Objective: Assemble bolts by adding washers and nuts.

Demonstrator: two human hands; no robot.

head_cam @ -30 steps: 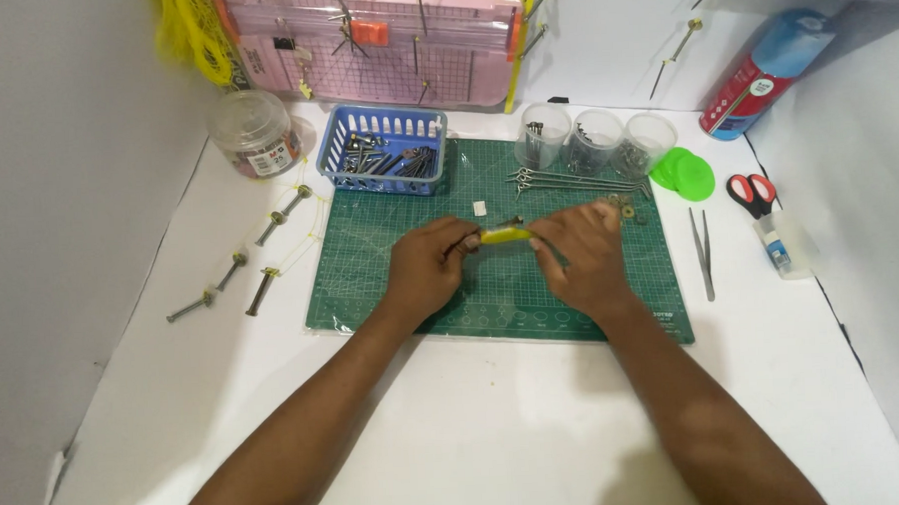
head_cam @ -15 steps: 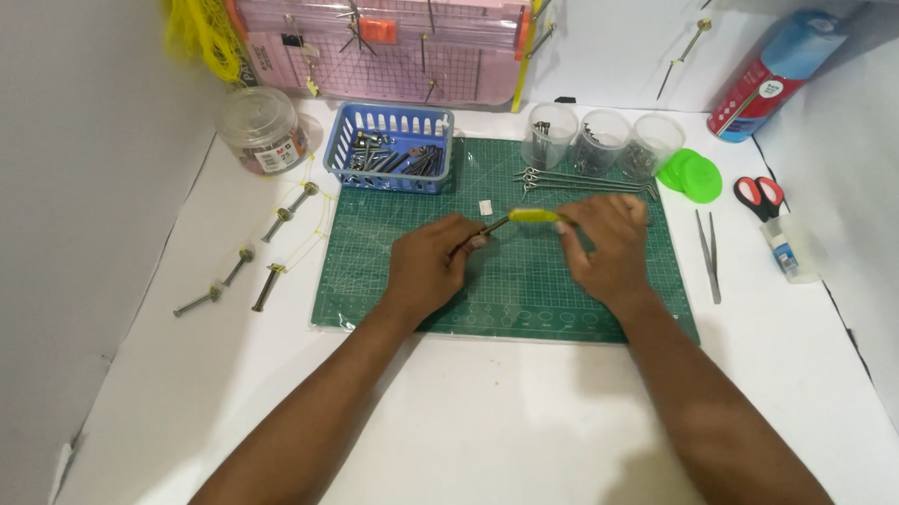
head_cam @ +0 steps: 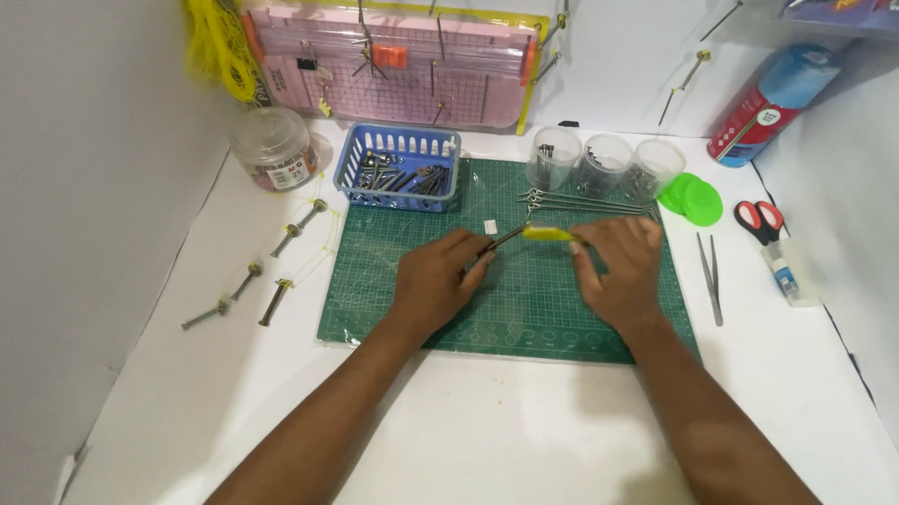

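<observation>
Both my hands rest over a green cutting mat (head_cam: 391,284). My left hand (head_cam: 436,283) pinches the dark end of a thin metal rod (head_cam: 507,238). My right hand (head_cam: 619,266) grips the same rod further along, where a yellow sleeve (head_cam: 547,234) covers it. The rod lies roughly level just above the mat. A small white piece (head_cam: 489,226) sits on the mat just behind my left hand. Several long metal pins (head_cam: 587,204) lie in a bundle at the mat's far edge, behind my right hand.
A blue basket (head_cam: 398,145) of metal parts and three clear cups (head_cam: 606,162) stand behind the mat. Green lids (head_cam: 695,198), tweezers (head_cam: 710,273), red scissors (head_cam: 757,220), a spray can (head_cam: 773,102) lie right. Bolts (head_cam: 271,279) and a jar (head_cam: 272,149) lie left.
Both hands have moved slightly apart, the right one shifting right and back. The yellow sleeve now shows more between them.
</observation>
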